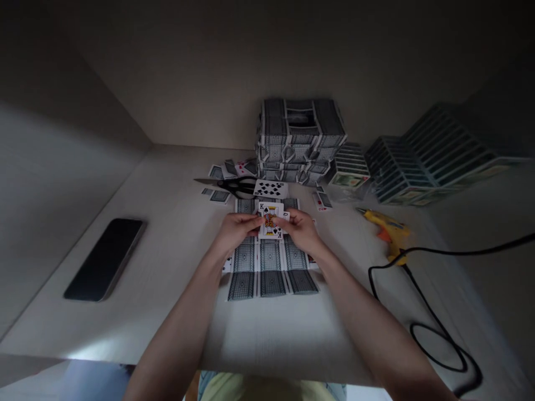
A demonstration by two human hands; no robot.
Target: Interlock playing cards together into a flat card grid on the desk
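Note:
Between my two hands a king of spades playing card (271,218) faces up, with the edge of another card, a queen, showing behind it on the right. My left hand (240,227) pinches its left side. On the other side my right hand (301,227) is closed on the cards, thumb over the king. Beneath them lies a panel of joined playing cards (271,257), patterned backs up, its near row folded at a crease. Just beyond the hands is a ten of spades card (271,189), next to black-handled scissors (236,185).
A box built of folded cards (301,139) stands at the back wall. Stacks of boxed card decks (401,167) sit at the right. A yellow glue gun (390,231) trails a black cable (434,303). At the left lies a phone (105,259). Cut card pieces (219,196) are scattered near the scissors.

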